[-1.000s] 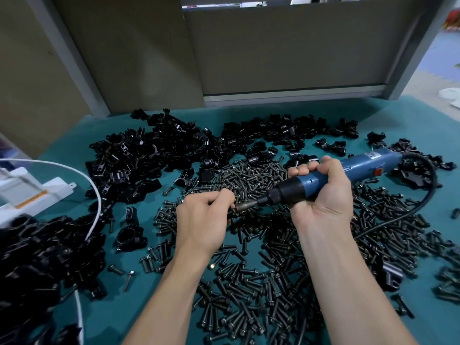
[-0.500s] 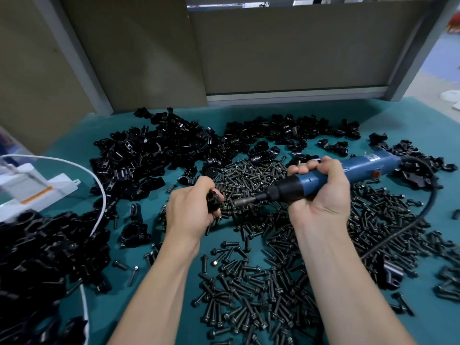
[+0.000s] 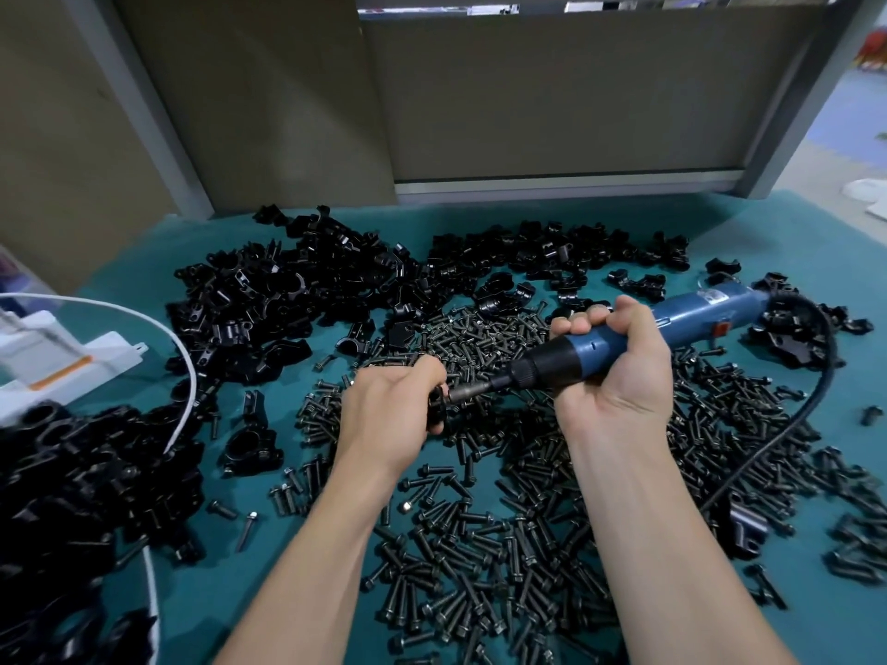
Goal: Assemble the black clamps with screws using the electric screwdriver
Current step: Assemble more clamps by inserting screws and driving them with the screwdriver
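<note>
My left hand [image 3: 386, 412] grips a small black clamp [image 3: 436, 405] above the screw pile; most of the clamp is hidden by my fingers. My right hand [image 3: 614, 371] is wrapped around the blue electric screwdriver [image 3: 681, 319], which lies nearly level and points left. Its metal bit [image 3: 473, 390] touches the clamp's right side. Several dark screws [image 3: 480, 535] are spread over the teal table [image 3: 182, 592] beneath both hands. Loose black clamps [image 3: 297, 290] are heaped at the back left and back centre.
A big heap of black clamps [image 3: 72, 482] fills the near left, crossed by a white cable [image 3: 187, 376]. A white device [image 3: 62, 357] sits at the left edge. The screwdriver's black cord [image 3: 787, 429] loops over the right side. Grey partition panels [image 3: 552, 88] close off the back.
My left hand drew away to the left with the clamp, then came back; the screwdriver bit now meets the clamp again. The right hand and screwdriver barely shifted.
</note>
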Demonstrator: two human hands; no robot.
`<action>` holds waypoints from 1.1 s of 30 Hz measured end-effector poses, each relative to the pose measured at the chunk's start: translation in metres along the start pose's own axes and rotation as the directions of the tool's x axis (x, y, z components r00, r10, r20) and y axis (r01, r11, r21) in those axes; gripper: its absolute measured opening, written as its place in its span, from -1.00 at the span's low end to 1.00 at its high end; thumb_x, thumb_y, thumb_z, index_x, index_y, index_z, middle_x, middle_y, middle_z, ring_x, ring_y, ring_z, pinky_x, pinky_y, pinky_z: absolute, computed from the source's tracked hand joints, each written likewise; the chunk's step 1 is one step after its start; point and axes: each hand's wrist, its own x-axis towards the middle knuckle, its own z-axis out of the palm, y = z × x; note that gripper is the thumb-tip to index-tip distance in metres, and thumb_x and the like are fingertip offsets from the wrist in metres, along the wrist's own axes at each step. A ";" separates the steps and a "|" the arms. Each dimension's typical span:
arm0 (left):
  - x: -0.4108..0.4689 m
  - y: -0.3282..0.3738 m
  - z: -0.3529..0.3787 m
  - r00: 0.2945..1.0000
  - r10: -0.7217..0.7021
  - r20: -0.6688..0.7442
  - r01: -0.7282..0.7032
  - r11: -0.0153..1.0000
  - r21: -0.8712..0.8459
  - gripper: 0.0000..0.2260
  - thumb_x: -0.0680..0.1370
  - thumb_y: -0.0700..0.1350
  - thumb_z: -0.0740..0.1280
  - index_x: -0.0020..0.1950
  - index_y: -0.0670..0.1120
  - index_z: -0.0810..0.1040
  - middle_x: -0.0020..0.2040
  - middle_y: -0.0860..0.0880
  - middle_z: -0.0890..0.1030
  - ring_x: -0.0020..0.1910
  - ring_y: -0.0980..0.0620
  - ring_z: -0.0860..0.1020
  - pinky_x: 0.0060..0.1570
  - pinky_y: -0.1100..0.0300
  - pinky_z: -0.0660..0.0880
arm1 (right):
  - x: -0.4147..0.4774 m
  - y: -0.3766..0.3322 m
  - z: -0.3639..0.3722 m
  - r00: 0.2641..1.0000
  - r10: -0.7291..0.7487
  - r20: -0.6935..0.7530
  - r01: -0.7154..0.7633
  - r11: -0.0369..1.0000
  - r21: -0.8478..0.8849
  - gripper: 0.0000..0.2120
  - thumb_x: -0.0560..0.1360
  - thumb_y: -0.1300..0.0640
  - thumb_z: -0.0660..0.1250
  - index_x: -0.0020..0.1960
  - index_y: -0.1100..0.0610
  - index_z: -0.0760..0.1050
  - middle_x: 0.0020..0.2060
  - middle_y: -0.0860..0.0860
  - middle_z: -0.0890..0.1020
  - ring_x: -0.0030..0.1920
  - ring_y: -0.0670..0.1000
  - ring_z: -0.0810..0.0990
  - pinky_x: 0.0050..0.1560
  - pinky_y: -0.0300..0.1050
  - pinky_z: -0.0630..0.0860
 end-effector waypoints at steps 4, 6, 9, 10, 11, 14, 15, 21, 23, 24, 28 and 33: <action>0.000 -0.002 -0.001 0.999 0.035 0.011 -0.036 0.997 0.072 -0.49 0.30 0.17 0.29 -0.26 -0.34 0.50 -0.42 -0.11 0.52 -0.48 0.10 0.53 -0.31 0.10 0.39 | 0.000 0.000 0.001 1.000 -0.007 0.020 0.007 1.000 -0.028 -0.71 0.50 0.44 0.13 0.12 0.14 0.34 -0.35 0.05 0.45 -0.40 0.01 0.41 -0.26 -0.10 0.49; 0.000 -0.002 0.000 0.998 0.056 0.011 -0.057 0.992 0.111 -0.51 0.32 0.16 0.28 -0.30 -0.32 0.45 -0.44 -0.06 0.48 -0.46 0.04 0.43 -0.31 0.08 0.36 | -0.001 -0.001 0.001 1.000 -0.013 0.025 0.014 0.999 -0.037 -0.71 0.49 0.44 0.13 0.11 0.14 0.35 -0.35 0.05 0.45 -0.40 0.02 0.41 -0.26 -0.10 0.49; -0.001 -0.002 0.000 0.996 0.083 0.014 -0.085 0.987 0.140 -0.50 0.34 0.15 0.27 -0.30 -0.34 0.46 -0.44 -0.16 0.47 -0.42 0.04 0.37 -0.30 0.07 0.33 | -0.001 -0.002 0.002 0.999 -0.027 0.034 0.028 0.998 -0.058 -0.70 0.47 0.46 0.11 0.08 0.14 0.37 -0.36 0.06 0.44 -0.41 0.02 0.42 -0.28 -0.10 0.49; -0.001 -0.002 0.000 0.996 0.085 0.013 -0.086 0.986 0.142 -0.51 0.34 0.15 0.27 -0.30 -0.34 0.46 -0.44 -0.18 0.48 -0.41 0.04 0.37 -0.30 0.07 0.33 | -0.001 -0.002 0.003 0.999 -0.026 0.038 0.029 0.998 -0.061 -0.70 0.47 0.46 0.11 0.08 0.14 0.37 -0.36 0.06 0.44 -0.41 0.02 0.42 -0.29 -0.10 0.49; -0.001 -0.002 -0.001 0.997 0.081 0.012 -0.082 0.988 0.134 -0.50 0.34 0.15 0.27 -0.29 -0.34 0.47 -0.43 -0.17 0.47 -0.40 0.04 0.38 -0.30 0.06 0.33 | -0.001 -0.002 0.003 0.999 -0.024 0.040 0.026 0.998 -0.060 -0.70 0.48 0.46 0.11 0.09 0.14 0.37 -0.36 0.06 0.44 -0.41 0.02 0.42 -0.29 -0.10 0.49; -0.001 -0.002 0.001 0.998 0.057 -0.024 -0.054 0.994 0.095 -0.51 0.35 0.16 0.27 -0.30 -0.32 0.46 -0.43 -0.10 0.49 -0.40 0.04 0.42 -0.29 0.06 0.36 | -0.002 0.000 0.002 0.999 -0.019 0.033 0.020 0.999 -0.038 -0.69 0.48 0.45 0.13 0.11 0.14 0.36 -0.35 0.06 0.45 -0.40 0.02 0.42 -0.26 -0.09 0.50; -0.001 -0.002 0.002 0.997 0.052 -0.053 -0.047 0.995 0.093 -0.54 0.36 0.15 0.27 -0.34 -0.28 0.43 -0.44 -0.08 0.50 -0.41 0.05 0.43 -0.28 0.06 0.38 | -0.002 0.001 0.002 0.999 -0.022 0.030 0.023 0.999 -0.034 -0.69 0.49 0.46 0.13 0.12 0.14 0.36 -0.34 0.06 0.45 -0.40 0.02 0.42 -0.25 -0.09 0.50; -0.002 -0.003 0.005 0.984 -0.085 -0.155 0.074 0.995 -0.072 -0.70 0.35 0.16 0.28 -0.47 -0.01 0.51 -0.49 -0.02 0.59 -0.53 0.07 0.45 -0.28 0.10 0.35 | -0.003 0.004 0.002 0.998 -0.009 0.060 0.009 1.000 -0.002 -0.74 0.49 0.46 0.13 0.01 0.13 0.34 -0.33 0.06 0.45 -0.38 0.02 0.42 -0.23 -0.08 0.52; -0.003 -0.001 0.006 0.982 -0.122 -0.146 0.107 0.989 -0.102 -0.65 0.33 0.16 0.28 -0.37 -0.13 0.58 -0.48 -0.06 0.61 -0.56 0.07 0.44 -0.29 0.10 0.33 | -0.003 0.003 0.003 0.996 -0.010 0.092 0.011 1.000 -0.002 -0.75 0.48 0.46 0.11 -0.05 0.13 0.34 -0.33 0.05 0.45 -0.40 0.02 0.42 -0.23 -0.09 0.52; -0.004 0.000 0.007 0.982 -0.129 -0.138 0.114 0.987 -0.114 -0.58 0.33 0.16 0.28 -0.32 -0.22 0.60 -0.47 -0.07 0.61 -0.57 0.08 0.43 -0.30 0.12 0.32 | -0.003 0.002 0.004 0.994 -0.011 0.110 0.011 1.000 -0.002 -0.75 0.47 0.45 0.10 -0.06 0.12 0.35 -0.34 0.04 0.45 -0.40 0.02 0.42 -0.23 -0.09 0.52; -0.004 0.001 0.007 0.979 -0.142 -0.147 0.123 0.983 -0.134 -0.43 0.33 0.14 0.29 -0.15 -0.41 0.59 -0.40 -0.14 0.56 -0.60 0.11 0.43 -0.41 0.19 0.30 | -0.004 0.003 0.005 0.992 0.011 0.122 -0.010 1.000 -0.007 -0.74 0.48 0.45 0.08 -0.08 0.12 0.35 -0.34 0.04 0.44 -0.40 0.01 0.41 -0.22 -0.08 0.50; -0.005 0.002 0.005 0.973 -0.171 -0.156 0.146 0.977 -0.158 -0.43 0.33 0.16 0.27 -0.11 -0.37 0.65 -0.44 -0.09 0.58 -0.60 0.09 0.41 -0.36 0.15 0.30 | -0.007 0.003 0.008 0.984 0.017 0.176 -0.015 1.000 -0.009 -0.73 0.48 0.46 0.05 -0.07 0.12 0.36 -0.36 0.03 0.45 -0.42 0.02 0.43 -0.25 -0.09 0.52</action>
